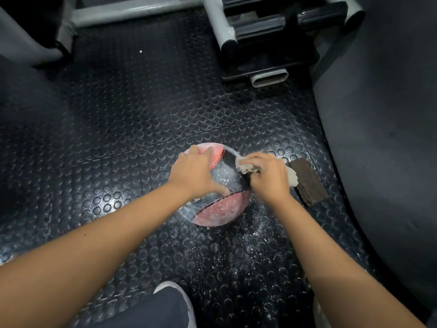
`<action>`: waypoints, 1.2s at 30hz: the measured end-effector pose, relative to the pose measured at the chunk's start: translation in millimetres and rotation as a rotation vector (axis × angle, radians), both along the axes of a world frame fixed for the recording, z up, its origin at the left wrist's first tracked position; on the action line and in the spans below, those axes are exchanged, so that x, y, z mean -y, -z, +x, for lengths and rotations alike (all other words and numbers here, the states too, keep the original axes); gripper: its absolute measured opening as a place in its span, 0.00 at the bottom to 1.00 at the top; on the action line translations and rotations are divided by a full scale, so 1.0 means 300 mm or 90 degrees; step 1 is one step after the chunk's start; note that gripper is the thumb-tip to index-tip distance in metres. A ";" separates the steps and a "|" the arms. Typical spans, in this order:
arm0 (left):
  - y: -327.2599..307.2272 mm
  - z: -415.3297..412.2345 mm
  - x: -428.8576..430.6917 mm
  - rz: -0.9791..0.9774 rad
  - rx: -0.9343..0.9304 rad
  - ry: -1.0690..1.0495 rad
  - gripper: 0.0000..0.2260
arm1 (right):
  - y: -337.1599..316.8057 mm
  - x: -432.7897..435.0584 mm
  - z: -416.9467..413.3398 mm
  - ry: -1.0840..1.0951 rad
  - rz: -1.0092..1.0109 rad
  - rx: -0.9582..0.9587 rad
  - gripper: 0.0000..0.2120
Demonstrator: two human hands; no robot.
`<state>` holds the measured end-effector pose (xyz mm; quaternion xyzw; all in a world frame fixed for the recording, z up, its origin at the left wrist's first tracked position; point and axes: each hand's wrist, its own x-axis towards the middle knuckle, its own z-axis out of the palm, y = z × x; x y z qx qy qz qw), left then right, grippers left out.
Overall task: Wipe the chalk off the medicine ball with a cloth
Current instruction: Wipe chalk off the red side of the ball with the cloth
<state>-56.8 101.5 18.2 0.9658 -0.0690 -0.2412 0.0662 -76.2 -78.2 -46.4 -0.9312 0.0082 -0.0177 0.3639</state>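
A red and black medicine ball (218, 210) rests on the studded rubber floor, dusted with white chalk on its red panels and black band. My left hand (195, 172) lies spread over the ball's upper left side, thumb on the black band. My right hand (268, 176) is closed around a bunched pale cloth (246, 165), pressing it against the ball's upper right side. Part of the cloth pokes out past the fingers toward the ball's top.
A dark brown ribbed pad with a white piece on it (307, 182) lies just right of my right hand. Chalk dust speckles the floor (250, 245) below the ball. Gym machine frame and footrest (264, 50) stand at the back; a dark padded shape (383, 138) fills the right.
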 end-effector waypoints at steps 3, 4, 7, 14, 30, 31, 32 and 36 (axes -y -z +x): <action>0.005 -0.002 0.003 -0.002 0.001 0.001 0.47 | -0.015 -0.027 0.052 0.016 -0.007 0.004 0.23; 0.007 0.001 -0.002 -0.008 0.002 -0.005 0.46 | -0.025 -0.046 0.056 -0.001 -0.005 0.016 0.23; 0.016 0.019 -0.030 -0.041 -0.006 -0.037 0.45 | -0.029 -0.069 0.011 -0.041 -0.005 0.021 0.22; 0.017 0.041 -0.035 -0.056 -0.012 -0.050 0.46 | -0.017 -0.055 0.049 0.051 0.019 -0.015 0.22; 0.034 0.049 -0.075 -0.082 -0.020 -0.073 0.49 | -0.030 -0.101 -0.009 -0.031 -0.048 0.019 0.23; 0.035 0.047 -0.076 -0.083 -0.020 -0.071 0.49 | -0.018 -0.082 -0.022 -0.024 -0.046 0.020 0.23; 0.037 0.043 -0.075 -0.081 -0.017 -0.065 0.49 | -0.010 -0.065 -0.023 -0.005 -0.043 0.011 0.22; 0.039 0.039 -0.066 -0.068 -0.004 -0.053 0.48 | -0.038 -0.087 0.044 0.031 -0.058 -0.016 0.23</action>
